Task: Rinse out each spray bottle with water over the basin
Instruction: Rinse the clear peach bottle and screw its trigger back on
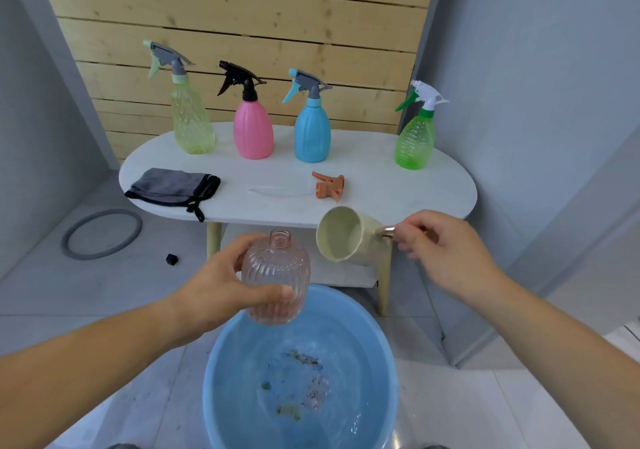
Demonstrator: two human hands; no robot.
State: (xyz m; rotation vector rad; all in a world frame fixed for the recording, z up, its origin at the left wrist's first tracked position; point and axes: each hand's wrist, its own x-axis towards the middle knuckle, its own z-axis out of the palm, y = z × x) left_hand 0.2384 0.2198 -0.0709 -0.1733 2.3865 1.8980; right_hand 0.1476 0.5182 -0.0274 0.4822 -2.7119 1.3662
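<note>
My left hand (221, 289) grips a clear peach ribbed bottle (277, 275), upright and uncapped, above the far rim of the blue basin (221, 372). My right hand (446, 251) holds the handle of a cream cup (341, 234), tipped on its side with its mouth towards the bottle's neck. The bottle's orange spray head (329, 185), with its clear dip tube, lies on the white table (415, 185). Four capped spray bottles stand along the table's back: yellow-green (190, 119), pink (252, 130), blue (311, 133) and green (415, 140).
A grey cloth (173, 187) lies on the table's left end. The basin holds water with specks of debris. On the floor to the left lie a grey ring (102, 234) and a small black cap (172, 259). Grey walls close in on both sides.
</note>
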